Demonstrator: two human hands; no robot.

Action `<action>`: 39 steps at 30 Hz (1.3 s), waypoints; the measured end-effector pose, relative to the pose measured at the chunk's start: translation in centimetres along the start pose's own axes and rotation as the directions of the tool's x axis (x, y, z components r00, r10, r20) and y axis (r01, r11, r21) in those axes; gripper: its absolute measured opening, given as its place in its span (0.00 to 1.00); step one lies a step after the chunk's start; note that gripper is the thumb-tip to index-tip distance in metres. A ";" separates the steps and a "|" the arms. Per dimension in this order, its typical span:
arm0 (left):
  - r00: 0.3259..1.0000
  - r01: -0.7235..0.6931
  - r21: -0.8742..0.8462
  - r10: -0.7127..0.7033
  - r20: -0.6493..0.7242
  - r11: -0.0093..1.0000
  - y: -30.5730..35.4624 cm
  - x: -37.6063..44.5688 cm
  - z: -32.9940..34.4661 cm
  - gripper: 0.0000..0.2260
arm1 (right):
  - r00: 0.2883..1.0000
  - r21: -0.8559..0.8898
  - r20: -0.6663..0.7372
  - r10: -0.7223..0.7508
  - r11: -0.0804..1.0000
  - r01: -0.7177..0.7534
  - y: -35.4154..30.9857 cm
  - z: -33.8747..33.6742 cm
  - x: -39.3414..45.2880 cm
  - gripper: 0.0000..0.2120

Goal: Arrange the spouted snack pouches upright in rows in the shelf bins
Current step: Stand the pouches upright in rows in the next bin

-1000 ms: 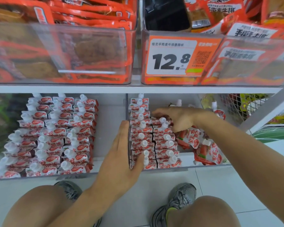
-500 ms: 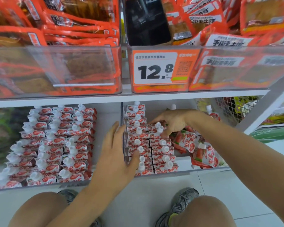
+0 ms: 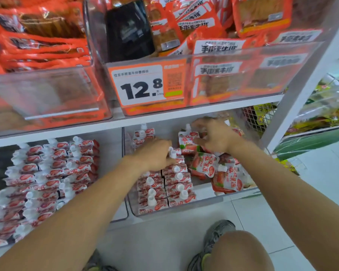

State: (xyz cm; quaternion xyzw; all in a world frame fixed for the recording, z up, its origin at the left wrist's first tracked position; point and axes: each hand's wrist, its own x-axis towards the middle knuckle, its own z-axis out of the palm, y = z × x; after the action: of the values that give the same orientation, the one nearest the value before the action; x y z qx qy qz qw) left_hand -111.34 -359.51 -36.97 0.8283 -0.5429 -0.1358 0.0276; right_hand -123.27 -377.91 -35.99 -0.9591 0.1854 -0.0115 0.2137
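The right hand [image 3: 215, 135], fingers curled, pinches the top of an upright pouch [image 3: 188, 140] at the back of the right bin [image 3: 241, 194]. At its nine o'clock the left hand [image 3: 155, 155] presses down on the standing rows [image 3: 164, 184]. Loose pouches [image 3: 227, 177] lie flat at the right hand's five o'clock, spouts pointing left, nearer that hand.

The orange price tag [image 3: 148, 85] on the upper bin reads "12.8".

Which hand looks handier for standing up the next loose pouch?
Probably the right hand: it hangs over the loose pouches lying flat. The left hand rests on the upright rows.
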 end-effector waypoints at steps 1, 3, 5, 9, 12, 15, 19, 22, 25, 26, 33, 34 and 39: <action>1.000 -0.012 -0.003 0.012 -0.016 1.000 -0.1 0.0 0.1 0.14 | 1.000 -0.091 0.012 -0.008 0.996 0.009 -0.3 0.2 0.8 0.30; 0.999 -0.030 -0.018 0.030 -0.029 0.999 -0.3 0.0 0.3 0.12 | 0.992 -0.215 0.122 0.044 0.977 -0.017 -0.7 0.7 2.3 0.42; 0.999 -0.041 -0.053 0.040 -0.022 0.998 -0.7 0.0 0.4 0.12 | 0.966 -0.232 0.224 0.132 0.969 -0.079 -0.8 0.9 3.4 0.43; 0.997 -0.074 -0.050 0.074 0.003 0.996 -1.0 0.0 0.4 0.12 | 0.969 -0.209 0.204 0.141 0.973 -0.098 -0.6 0.5 4.3 0.27; 0.995 -0.092 -0.056 0.094 0.026 0.994 -0.8 -1.1 -0.2 0.11 | 0.985 -0.070 0.122 0.120 0.991 -0.112 -0.2 0.0 4.8 0.30; 0.994 -0.051 0.017 0.052 -0.097 0.999 -0.7 -4.0 -0.8 0.22 | 0.997 0.076 0.057 0.053 0.995 -0.057 -1.5 1.0 5.4 0.34; 0.853 0.067 -0.168 -0.143 -0.502 0.984 -1.0 -9.9 -0.4 0.21 | 0.980 0.137 0.195 -0.049 0.990 0.022 -3.4 4.2 5.7 0.20; 0.746 0.137 -0.602 -0.482 -0.461 0.787 -1.4 -12.6 0.7 0.25 | 0.949 0.114 0.309 -0.061 0.993 0.027 -3.1 4.0 5.4 0.21; 0.721 0.154 -0.752 -0.594 -0.358 0.641 -1.4 -12.9 1.6 0.26 | 0.906 0.078 0.421 -0.038 0.997 0.006 -3.3 3.6 5.8 0.20; 0.724 0.145 -0.758 -0.591 -0.357 0.636 -1.5 -12.8 1.6 0.25 | 0.888 0.066 0.458 -0.042 0.998 0.013 -3.6 3.2 5.9 0.18; 0.723 0.108 -0.761 -0.575 -0.382 0.640 -2.0 -12.6 2.0 0.25 | 0.843 0.033 0.537 -0.031 0.999 0.016 -3.6 1.4 5.1 0.22; 0.718 0.107 -0.759 -0.578 -0.388 0.642 -2.0 -12.5 2.1 0.24 | 0.837 0.047 0.544 -0.062 0.998 0.043 -3.5 1.4 4.7 0.22; 0.724 0.094 -0.768 -0.573 -0.383 0.633 -1.9 -12.6 2.1 0.24 | 0.725 0.250 0.686 -0.062 0.956 -0.156 -2.4 0.6 4.5 0.35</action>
State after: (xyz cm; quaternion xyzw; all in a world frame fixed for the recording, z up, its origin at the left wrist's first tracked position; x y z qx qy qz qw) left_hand -114.84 -347.12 -36.88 0.8408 -0.2365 -0.0662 0.4824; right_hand -118.21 -377.25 -35.75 -0.8476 0.1137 0.3228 0.4056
